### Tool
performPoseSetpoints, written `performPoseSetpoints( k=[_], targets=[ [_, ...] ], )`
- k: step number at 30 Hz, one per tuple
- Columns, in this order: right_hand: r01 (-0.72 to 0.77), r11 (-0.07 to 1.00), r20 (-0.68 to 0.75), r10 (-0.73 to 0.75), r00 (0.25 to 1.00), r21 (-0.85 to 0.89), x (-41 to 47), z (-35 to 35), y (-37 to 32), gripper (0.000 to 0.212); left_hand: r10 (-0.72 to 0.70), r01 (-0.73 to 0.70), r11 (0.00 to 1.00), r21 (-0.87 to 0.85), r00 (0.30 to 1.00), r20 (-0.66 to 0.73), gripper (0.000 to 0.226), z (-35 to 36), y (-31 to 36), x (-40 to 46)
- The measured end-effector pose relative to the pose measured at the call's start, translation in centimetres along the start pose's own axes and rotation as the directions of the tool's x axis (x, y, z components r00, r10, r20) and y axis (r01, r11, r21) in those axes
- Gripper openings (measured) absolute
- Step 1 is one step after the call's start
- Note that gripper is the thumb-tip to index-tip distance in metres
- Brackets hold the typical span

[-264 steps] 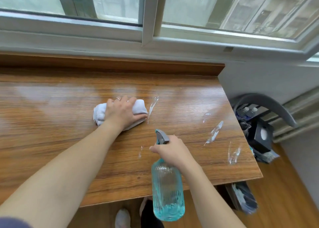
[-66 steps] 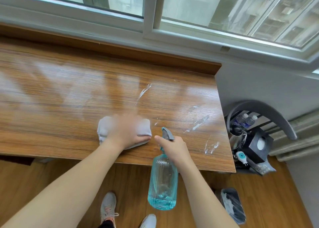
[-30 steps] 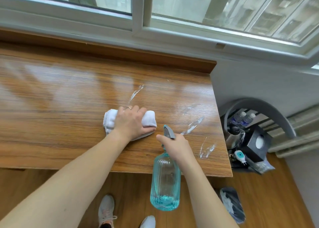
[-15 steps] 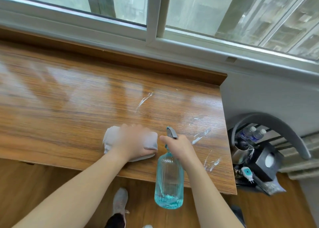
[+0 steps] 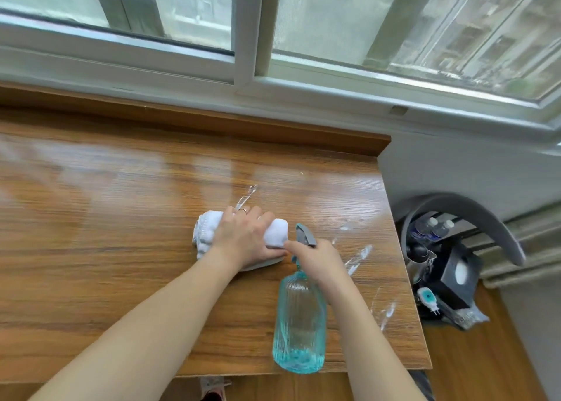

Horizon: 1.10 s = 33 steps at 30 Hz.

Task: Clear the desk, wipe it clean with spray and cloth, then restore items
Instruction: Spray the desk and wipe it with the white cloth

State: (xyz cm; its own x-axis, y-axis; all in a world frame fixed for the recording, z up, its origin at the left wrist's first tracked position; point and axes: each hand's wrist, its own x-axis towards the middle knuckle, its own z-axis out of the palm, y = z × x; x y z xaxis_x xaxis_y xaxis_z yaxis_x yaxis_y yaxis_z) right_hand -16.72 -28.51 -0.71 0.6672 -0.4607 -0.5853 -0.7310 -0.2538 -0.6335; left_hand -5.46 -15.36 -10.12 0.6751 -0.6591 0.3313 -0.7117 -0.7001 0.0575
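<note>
While the left hand [image 5: 243, 238] presses down on the folded white cloth [image 5: 209, 233] with its fingers spread over the top, the right hand [image 5: 318, 259] is curled round the neck of the blue spray bottle [image 5: 299, 321], a finger lying along the grey trigger head [image 5: 305, 236]. Bottle and cloth sit just beside each other near the middle of the desk [image 5: 106, 249], the cloth to the left and a little farther away, its long axis running left to right. The bottle hangs tilted, its base toward the near edge; whether it touches the wood I cannot tell.

What matters next is where the wet lies. White streaks of spray [image 5: 359, 259] run along the right end of the desk, to the right of both hands, and one thin streak [image 5: 246, 195] lies just beyond the left fingers on the far side. The right hand with the bottle sits between the cloth and the main streaks, so the wiping hand would have to pass over or behind it, or the bottle would need to draw back toward the near edge first.

The wiping step looks partly done, with the right end not yet dried. Off the right end, on the floor, a rack [image 5: 440, 258] holds the cleared items, not yet put back.
</note>
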Motion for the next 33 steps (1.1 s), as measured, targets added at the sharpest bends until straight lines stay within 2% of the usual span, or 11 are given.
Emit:
performPoseSetpoints(
  k=[5, 13, 19, 25, 31, 33],
  targets=[
    [0.014, 0.999, -0.025, -0.013, 1.000, 0.041, 0.6, 0.2, -1.3, 0.028, 0.013, -0.013, 0.999, -0.035, 1.000, -0.003, 0.076, -0.3, -0.4, 0.3],
    [0.035, 0.999, 0.004, -0.035, 0.999, -0.033, 1.2, 0.9, -3.8, 0.030, -0.011, 0.011, 0.999, -0.046, 1.000, -0.014, 0.072, -1.6, -1.2, -3.9],
    [0.054, 0.996, 0.096, -0.047, 0.994, -0.066, 1.7, 1.9, -4.9, 0.030, -0.033, 0.033, 0.999, -0.031, 0.999, 0.015, 0.073, -2.2, -2.5, -4.4],
    [0.081, 0.987, 0.130, -0.063, 0.990, -0.139, 2.5, 2.2, -5.1, 0.048, -0.110, 0.110, 0.994, 0.009, 0.990, 0.084, 0.081, -2.7, -6.8, -3.9],
    [0.075, 0.981, 0.074, -0.062, 0.995, -0.181, 2.9, 2.9, -5.0, 0.033, -0.130, 0.127, 0.991, 0.036, 0.986, 0.101, 0.081, -2.9, -9.0, -3.7],
    [0.097, 0.982, 0.076, -0.086, 0.993, -0.161, 2.7, 2.9, -5.1, 0.037, -0.123, 0.121, 0.992, 0.030, 0.988, 0.094, 0.080, -2.8, -8.9, -3.7]
  ],
)
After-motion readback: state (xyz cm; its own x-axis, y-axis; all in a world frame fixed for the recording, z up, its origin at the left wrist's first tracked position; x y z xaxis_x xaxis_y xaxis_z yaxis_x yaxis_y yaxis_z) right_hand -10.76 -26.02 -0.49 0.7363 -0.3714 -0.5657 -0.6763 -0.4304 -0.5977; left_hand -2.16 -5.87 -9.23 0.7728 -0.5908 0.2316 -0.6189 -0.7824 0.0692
